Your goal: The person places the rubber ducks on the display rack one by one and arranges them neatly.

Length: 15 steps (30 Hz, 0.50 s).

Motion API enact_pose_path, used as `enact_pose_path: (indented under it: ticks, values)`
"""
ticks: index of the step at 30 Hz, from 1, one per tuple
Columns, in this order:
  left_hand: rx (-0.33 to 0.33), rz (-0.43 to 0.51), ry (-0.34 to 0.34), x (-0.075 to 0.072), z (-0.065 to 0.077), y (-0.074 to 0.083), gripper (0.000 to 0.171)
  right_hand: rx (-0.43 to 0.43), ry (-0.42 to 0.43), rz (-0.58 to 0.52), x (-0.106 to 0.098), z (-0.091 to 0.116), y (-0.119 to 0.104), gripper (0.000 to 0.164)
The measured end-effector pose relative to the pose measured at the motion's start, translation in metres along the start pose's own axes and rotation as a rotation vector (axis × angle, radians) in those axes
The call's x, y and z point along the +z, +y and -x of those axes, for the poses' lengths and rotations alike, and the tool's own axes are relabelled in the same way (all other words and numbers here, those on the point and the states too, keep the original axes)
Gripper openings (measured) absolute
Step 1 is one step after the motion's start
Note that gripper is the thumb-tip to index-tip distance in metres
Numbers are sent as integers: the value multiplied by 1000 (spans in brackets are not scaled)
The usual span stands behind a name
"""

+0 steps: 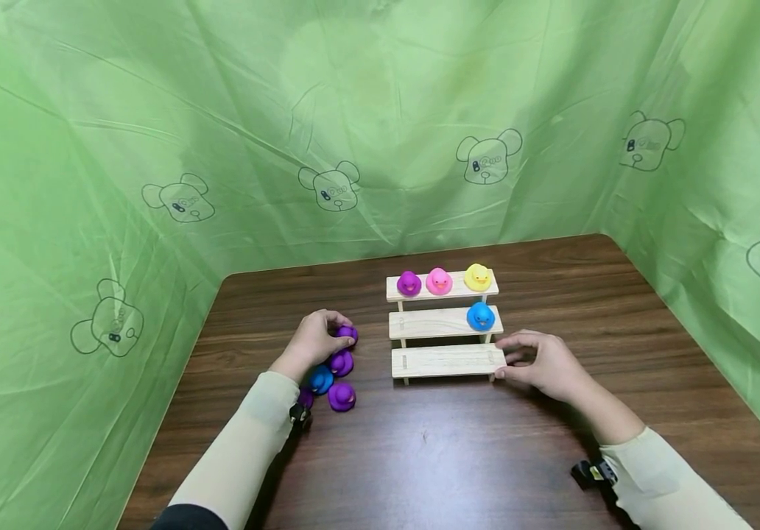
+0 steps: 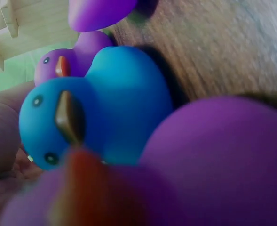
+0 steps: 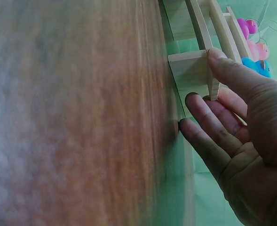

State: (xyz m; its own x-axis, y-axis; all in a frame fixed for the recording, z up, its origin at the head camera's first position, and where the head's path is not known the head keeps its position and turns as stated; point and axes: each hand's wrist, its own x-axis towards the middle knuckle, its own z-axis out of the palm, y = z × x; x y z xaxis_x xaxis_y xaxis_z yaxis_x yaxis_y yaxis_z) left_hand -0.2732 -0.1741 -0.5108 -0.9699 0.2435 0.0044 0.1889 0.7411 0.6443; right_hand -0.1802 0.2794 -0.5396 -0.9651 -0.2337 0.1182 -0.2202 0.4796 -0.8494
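Nearest: a purple rubber duck [image 2: 223, 155], blurred, right up against the L wrist cam; in head view it's partly hidden under that wrist. L hand [image 1: 317, 338] has thumb + fingertips pinched on another purple duck [image 1: 347, 335], at table level, to the L of the rack.

Btwn that grip & the L wrist: a third purple duck [image 1: 341, 363], just below the fingers; a blue rubber duck [image 1: 320, 380], close beside it on the wrist side; and a fourth purple duck [image 1: 342, 397], a bit further toward the person, R of the wrist.

R hand [image 1: 542, 362] grips the R end of the bottom tier of a 3-tier wooden display rack [image 1: 446, 361], thumb at front corner, fingers curled in behind. Rack stands btwn the two hands.

Up & L of R hand, top tier, going away from L hand: violet duck [image 1: 409, 284], pink duck [image 1: 439, 281], yellow duck [image 1: 478, 277]. Mid tier, just above & L of R fingertips: second blue duck [image 1: 481, 316].

Under both hands: dark wood-grain table [image 1: 459, 456]. Beyond them: green sheet [image 1: 386, 88] w/ printed bear-head outlines. Cream sleeves [image 1: 241, 442] behind both hands.
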Motion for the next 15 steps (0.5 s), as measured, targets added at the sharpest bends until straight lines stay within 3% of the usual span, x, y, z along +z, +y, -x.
enact_pose_path:
  ticks: [15]
  values:
    - [15,38,26,2,3,-2,32,9,-2,4,0,0,1,47]
